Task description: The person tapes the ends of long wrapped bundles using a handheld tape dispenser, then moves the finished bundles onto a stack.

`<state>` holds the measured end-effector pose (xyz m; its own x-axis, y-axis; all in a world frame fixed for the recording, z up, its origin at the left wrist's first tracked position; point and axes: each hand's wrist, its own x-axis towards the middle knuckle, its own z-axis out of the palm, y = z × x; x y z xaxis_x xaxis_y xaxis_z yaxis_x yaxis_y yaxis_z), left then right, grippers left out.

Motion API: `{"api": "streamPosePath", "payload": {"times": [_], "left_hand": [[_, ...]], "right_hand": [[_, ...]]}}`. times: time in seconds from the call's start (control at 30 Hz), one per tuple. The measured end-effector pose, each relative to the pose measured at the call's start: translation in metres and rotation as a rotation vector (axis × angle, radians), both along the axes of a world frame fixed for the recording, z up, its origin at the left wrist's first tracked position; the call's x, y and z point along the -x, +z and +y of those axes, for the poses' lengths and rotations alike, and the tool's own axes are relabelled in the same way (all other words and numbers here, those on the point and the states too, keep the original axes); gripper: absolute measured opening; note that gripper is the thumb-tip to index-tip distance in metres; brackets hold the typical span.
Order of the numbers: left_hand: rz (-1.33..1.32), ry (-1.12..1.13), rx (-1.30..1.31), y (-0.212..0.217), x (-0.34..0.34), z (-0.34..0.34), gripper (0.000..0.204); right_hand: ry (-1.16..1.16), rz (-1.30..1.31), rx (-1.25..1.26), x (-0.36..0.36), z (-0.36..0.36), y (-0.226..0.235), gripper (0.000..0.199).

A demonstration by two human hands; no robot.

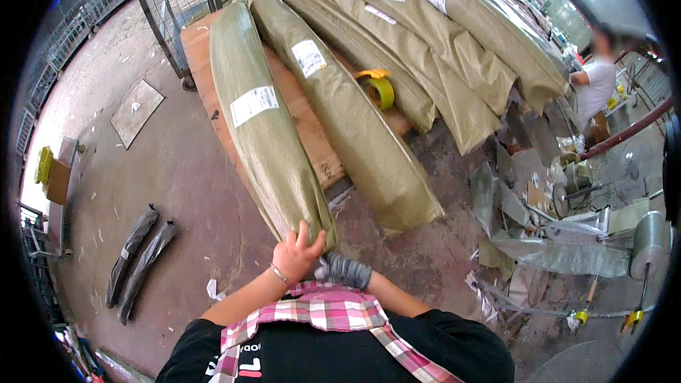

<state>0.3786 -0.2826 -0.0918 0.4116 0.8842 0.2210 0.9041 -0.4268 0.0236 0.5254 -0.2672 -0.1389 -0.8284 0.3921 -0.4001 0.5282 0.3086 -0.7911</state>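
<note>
Had L hand (294, 257), bare w/ bracelet, on near end of long olive pkg (266, 149); saw two fingers extended & spread against gathered wrap, couldn't confirm a grip. Had R hand (345, 272) in gray knit glove just beside, at same end; lost fingertips behind L hand & wrap, so couldn't tell open vs closed. Found pkg mostly on brown wood board (198, 57), near end overhanging toward wearer. Couldn't make out print on white label (254, 105). Lost most of board under pkgs; saw olive pile (425, 35) cut off at top. Got only partial view of co-worker (599, 92) near R edge, face blurred.

Read wrap as woven-plastic-like, slightly shiny, creased: rounded, tube-ish on main pkg, boxier on 2nd pkg (355, 124), loose & saggy at pile ends. Spotted ring-shaped yellow tape roll (385, 92) between 2nd pkg & pile. Also saw two slim dark bundles (131, 252) in wrinkled film on stained floor (206, 241), plus crumpled translucent sheeting (582, 259) on R.
</note>
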Motion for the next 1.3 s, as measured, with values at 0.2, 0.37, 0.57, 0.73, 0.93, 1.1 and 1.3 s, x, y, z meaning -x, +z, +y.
{"api": "streamPosePath", "payload": {"times": [0.2, 0.37, 0.57, 0.73, 0.93, 1.1, 1.3], "left_hand": [[-0.015, -0.029, -0.064, -0.009, -0.010, -0.007, 0.041], [-0.122, 0.023, -0.103, -0.004, -0.017, -0.007, 0.040], [-0.107, 0.073, -0.124, -0.009, -0.026, -0.005, 0.041], [-0.152, 0.038, -0.075, -0.005, -0.029, -0.001, 0.037], [-0.147, 0.008, 0.056, 0.000, -0.023, 0.002, 0.056], [-0.624, 0.072, 0.490, 0.038, 0.004, 0.019, 0.062], [-1.735, -0.271, 0.644, 0.072, -0.062, 0.056, 0.089]], "right_hand": [[0.308, 0.023, -0.128, -0.001, 0.006, -0.057, 0.038], [0.380, -0.327, 0.102, -0.018, 0.038, 0.054, 0.034], [-0.540, -0.025, -0.536, -0.068, 0.254, 0.151, 0.056], [-1.014, -0.436, -0.658, -0.062, 0.377, 0.094, 0.071], [-1.200, 0.061, -0.943, -0.090, 0.368, 0.040, 0.043], [-1.261, 1.005, -0.857, -0.110, 0.258, 0.078, 0.033], [-1.260, 1.348, 0.152, -0.076, 0.052, 0.124, 0.051]]}}
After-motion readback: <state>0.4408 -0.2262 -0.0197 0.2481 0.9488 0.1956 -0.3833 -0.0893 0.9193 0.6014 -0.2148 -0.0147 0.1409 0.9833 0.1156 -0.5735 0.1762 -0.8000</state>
